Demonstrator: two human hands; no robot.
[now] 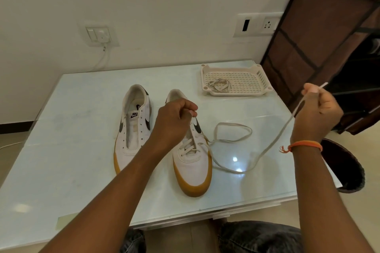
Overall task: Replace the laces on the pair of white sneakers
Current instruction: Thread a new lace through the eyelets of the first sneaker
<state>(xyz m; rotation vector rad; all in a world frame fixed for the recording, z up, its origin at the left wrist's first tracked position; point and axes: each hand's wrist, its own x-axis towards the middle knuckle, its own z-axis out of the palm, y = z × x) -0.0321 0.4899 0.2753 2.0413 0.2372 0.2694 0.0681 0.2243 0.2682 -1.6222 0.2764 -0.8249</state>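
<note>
1. Head view: two white sneakers with tan soles stand side by side on a pale glossy bench point(82, 170), toes toward the person.
2. Left sneaker point(133, 127): no lace is visible in its eyelets, and its tongue is exposed.
3. Right sneaker point(192, 162): a white lace point(232, 139) crosses the lower eyelets near the toe; the upper eyelets are hidden behind the left hand.
4. Left hand point(174, 121): held over the middle of the right sneaker, fingers curled with thumb and forefinger pinched together at the eyelet row; whether they pinch the lace itself cannot be told.
5. Right hand point(317, 113): raised to the right of the bench, well apart from the sneakers, fingers pinching the free end of the lace, whose tip sticks up above the fingers. An orange thread band point(304, 145) circles this wrist.
6. From the right sneaker, the lace runs along the bench and rises to the right hand; another part lies in a loose loop beside the sneaker.
7. White perforated tray point(255, 80): at the far right corner of the bench, holding a second, bundled lace point(219, 85).
</note>
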